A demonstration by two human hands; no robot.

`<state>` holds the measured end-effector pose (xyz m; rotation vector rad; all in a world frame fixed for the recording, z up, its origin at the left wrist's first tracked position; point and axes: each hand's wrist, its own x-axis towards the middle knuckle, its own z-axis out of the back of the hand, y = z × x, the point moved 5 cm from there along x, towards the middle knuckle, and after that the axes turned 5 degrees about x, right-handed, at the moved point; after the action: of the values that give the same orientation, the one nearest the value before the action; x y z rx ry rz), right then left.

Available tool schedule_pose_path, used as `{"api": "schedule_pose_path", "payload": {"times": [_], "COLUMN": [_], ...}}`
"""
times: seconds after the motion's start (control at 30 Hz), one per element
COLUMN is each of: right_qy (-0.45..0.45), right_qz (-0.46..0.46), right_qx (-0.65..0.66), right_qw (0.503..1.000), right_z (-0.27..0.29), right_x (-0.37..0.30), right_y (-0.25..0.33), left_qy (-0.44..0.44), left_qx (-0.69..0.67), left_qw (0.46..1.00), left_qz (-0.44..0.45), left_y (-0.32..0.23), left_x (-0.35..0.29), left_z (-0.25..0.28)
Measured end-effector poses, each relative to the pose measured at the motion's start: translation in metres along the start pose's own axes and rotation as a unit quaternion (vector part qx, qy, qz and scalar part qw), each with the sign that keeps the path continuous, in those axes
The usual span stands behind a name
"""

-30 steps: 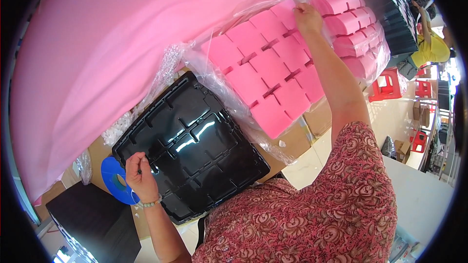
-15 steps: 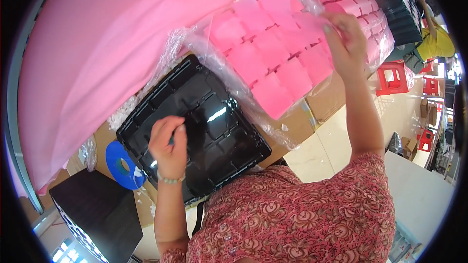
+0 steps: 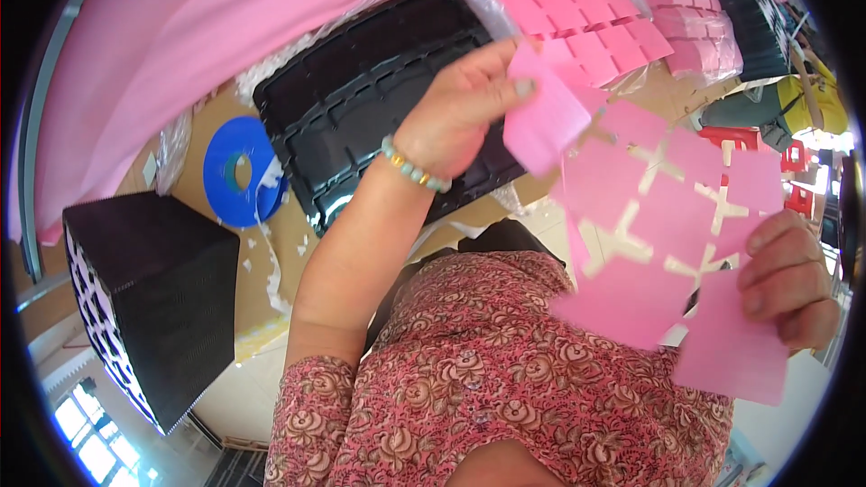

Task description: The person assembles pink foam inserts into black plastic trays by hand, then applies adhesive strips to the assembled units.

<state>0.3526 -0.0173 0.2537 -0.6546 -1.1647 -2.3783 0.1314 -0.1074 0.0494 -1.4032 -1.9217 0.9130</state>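
Note:
A thin pink sheet (image 3: 609, 176) with cross-shaped cut-outs between square flaps hangs spread in front of my body. My left hand (image 3: 465, 104) pinches its far-left corner between thumb and fingers, above the black plastic tray. The sheet's right edge is gripped in my right hand (image 3: 794, 280), with the fingers folded over it. Behind the held sheet lies a stack of similar pink cut sheets (image 3: 568, 4) in clear plastic wrap. The molded black tray (image 3: 361, 81) has ridges and compartments and rests on the cardboard-covered table, partly hidden by my left forearm.
Pink fabric (image 3: 171, 45) covers the far left. A blue reel (image 3: 221, 185) lies beside the tray, near a tall black stack (image 3: 171, 280). More wrapped pink stacks (image 3: 681, 18) lie at the far right. A person in yellow (image 3: 816, 95) and red stools (image 3: 731, 137) are beyond.
My right hand has come from the pink stack toward my right side, holding a sheet. My left hand has moved up and right and now grips the sheet. The view has shifted.

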Motion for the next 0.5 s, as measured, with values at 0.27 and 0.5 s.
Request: {"api": "schedule_pose_path", "payload": {"times": [0.27,0.5], "right_qy": [-0.238,-0.264], "right_qz": [-0.206,-0.417], "right_qx": [0.141,0.185], "right_qw": [0.939,0.850], "right_z": [-0.043,-0.138], "right_x": [-0.032,-0.055], "right_y": [-0.026,-0.180], "left_qy": [-0.099,-0.377], "left_qx": [-0.120,0.000], "left_qw": [0.977,0.926], "left_qz": [0.143,0.011], "left_y": [-0.014,-0.048], "left_x": [-0.209,-0.265], "left_z": [0.002,0.065]}}
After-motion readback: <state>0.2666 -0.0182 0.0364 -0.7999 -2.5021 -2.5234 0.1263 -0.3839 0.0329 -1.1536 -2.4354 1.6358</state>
